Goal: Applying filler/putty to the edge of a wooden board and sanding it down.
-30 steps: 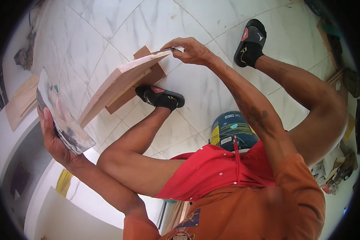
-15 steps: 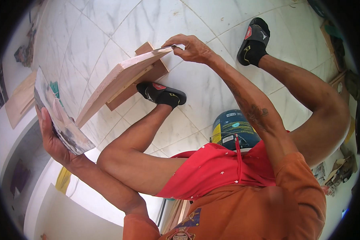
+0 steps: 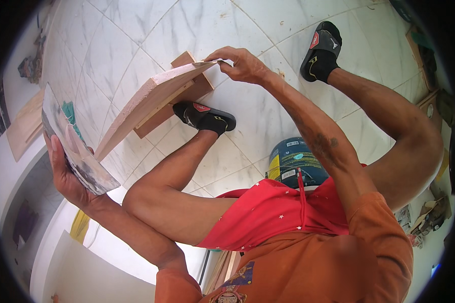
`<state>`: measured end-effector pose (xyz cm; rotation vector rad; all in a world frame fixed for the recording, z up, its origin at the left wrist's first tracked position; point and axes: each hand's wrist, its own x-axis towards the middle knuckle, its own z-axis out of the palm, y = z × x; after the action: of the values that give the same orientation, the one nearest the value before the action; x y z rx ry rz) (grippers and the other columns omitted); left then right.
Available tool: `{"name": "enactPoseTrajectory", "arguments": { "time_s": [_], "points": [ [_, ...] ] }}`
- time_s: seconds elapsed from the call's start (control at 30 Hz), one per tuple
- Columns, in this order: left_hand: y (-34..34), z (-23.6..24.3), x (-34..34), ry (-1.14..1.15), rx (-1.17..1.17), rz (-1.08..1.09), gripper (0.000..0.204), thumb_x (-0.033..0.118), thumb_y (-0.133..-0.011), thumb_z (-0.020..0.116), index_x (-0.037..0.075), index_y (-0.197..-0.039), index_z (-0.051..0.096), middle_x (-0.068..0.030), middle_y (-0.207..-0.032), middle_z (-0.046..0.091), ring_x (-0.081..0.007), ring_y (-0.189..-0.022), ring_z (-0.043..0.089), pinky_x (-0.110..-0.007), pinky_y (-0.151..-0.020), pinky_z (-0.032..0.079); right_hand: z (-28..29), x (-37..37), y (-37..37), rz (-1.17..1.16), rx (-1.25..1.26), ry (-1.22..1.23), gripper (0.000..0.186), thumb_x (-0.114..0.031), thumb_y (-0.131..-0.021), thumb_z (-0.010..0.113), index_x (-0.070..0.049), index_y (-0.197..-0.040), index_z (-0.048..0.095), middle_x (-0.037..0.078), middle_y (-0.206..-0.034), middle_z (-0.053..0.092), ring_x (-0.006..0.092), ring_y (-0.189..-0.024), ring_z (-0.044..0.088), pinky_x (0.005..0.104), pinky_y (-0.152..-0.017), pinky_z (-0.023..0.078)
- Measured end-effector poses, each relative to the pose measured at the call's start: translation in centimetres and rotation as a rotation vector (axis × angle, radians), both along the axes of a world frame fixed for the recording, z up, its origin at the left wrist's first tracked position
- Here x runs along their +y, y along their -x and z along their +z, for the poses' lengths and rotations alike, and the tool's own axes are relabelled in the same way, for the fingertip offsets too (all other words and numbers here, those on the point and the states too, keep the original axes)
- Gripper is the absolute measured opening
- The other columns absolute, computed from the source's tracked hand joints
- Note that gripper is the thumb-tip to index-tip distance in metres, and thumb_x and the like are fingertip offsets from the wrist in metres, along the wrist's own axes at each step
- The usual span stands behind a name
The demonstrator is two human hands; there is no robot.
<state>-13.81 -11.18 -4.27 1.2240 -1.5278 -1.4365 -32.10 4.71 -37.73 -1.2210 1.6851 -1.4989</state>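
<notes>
My left hand (image 3: 68, 174) holds up a thin flat board (image 3: 88, 169) smeared with grey, white and pinkish paste, its thumb along the outer side. A wooden panel (image 3: 159, 96) stands tilted on the floor, its upward edge coated pinkish. At the panel's far end my right hand (image 3: 242, 64) pinches a thin flat blade (image 3: 215, 61), which lies against the edge; its handle is hidden by my fingers. Brown wooden pieces (image 3: 202, 88) sit under and beside the panel, next to my slippered left foot. A teal-green item (image 3: 70, 114) shows by the smeared board; I cannot tell its kind.
A dark blue bucket (image 3: 297, 159) stands between my legs. Thin wooden sheets (image 3: 25, 126) lean at the left, near a curved white ledge (image 3: 60, 217). Assorted clutter (image 3: 435, 214) lies along the right side. The floor is pale tile (image 3: 197, 25).
My right hand has shifted very slightly nearer to me, with the blade still at the panel's far end. The smeared board in my left hand stays almost where it was.
</notes>
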Motion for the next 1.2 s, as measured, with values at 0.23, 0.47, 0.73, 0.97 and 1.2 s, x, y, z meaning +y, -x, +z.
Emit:
{"name": "enactPoseTrajectory", "arguments": {
  "time_s": [0.23,0.47,0.73,0.97,1.2],
  "points": [
    [-0.1,0.1,-0.1,-0.030,0.017,-0.012,0.025,0.018,-0.103,0.054,-0.002,-0.119,0.053,-0.0072,-0.083,0.055,-0.0099,-0.052,0.038,-0.027,-0.047,0.029,0.7,0.8,-3.0,-0.075,0.086,0.069,0.049,0.004,-0.084,0.056,-0.017,-0.128,0.064,0.014,-0.116,0.069,0.0319,-0.107,0.065,0.0394,-0.094,0.054],
    [-0.2,0.6,0.1,-0.028,0.011,-0.052,0.027,0.019,-0.103,0.054,-0.002,-0.119,0.053,-0.0074,-0.083,0.055,-0.0098,-0.053,0.038,-0.027,-0.047,0.029,0.8,2.0,-5.5,-0.159,0.224,0.122,0.047,0.005,-0.083,0.061,-0.011,-0.127,0.063,0.011,-0.118,0.066,0.0308,-0.109,0.062,0.0403,-0.092,0.054],
    [-0.5,0.5,0.3,-0.010,0.028,-0.028,0.028,0.019,-0.103,0.054,-0.004,-0.120,0.052,-0.0128,-0.092,0.061,-0.0098,-0.053,0.038,-0.026,-0.046,0.030,2.3,0.9,-6.2,-0.331,0.068,0.063,0.046,0.006,-0.081,0.059,-0.010,-0.124,0.064,0.011,-0.116,0.067,0.0307,-0.107,0.062,0.0404,-0.091,0.053],
    [-1.6,0.5,-0.3,-0.047,0.067,-0.063,0.028,0.018,-0.102,0.054,-0.005,-0.118,0.053,-0.0148,-0.095,0.063,-0.0096,-0.052,0.036,-0.026,-0.044,0.027,2.9,0.2,-8.2,-0.395,0.216,0.084,0.054,0.008,-0.076,0.061,-0.007,-0.128,0.061,0.012,-0.120,0.063,0.0316,-0.109,0.061,0.0400,-0.091,0.052],
    [-1.0,0.8,0.3,-0.008,0.052,0.009,0.026,0.017,-0.102,0.054,-0.005,-0.117,0.053,-0.0159,-0.095,0.063,-0.0096,-0.051,0.034,-0.026,-0.043,0.026,3.2,1.4,-10.3,-0.442,0.240,0.055,0.055,0.006,-0.075,0.063,-0.006,-0.128,0.059,0.011,-0.117,0.063,0.0321,-0.107,0.060,0.0419,-0.088,0.051]
  ]
}}
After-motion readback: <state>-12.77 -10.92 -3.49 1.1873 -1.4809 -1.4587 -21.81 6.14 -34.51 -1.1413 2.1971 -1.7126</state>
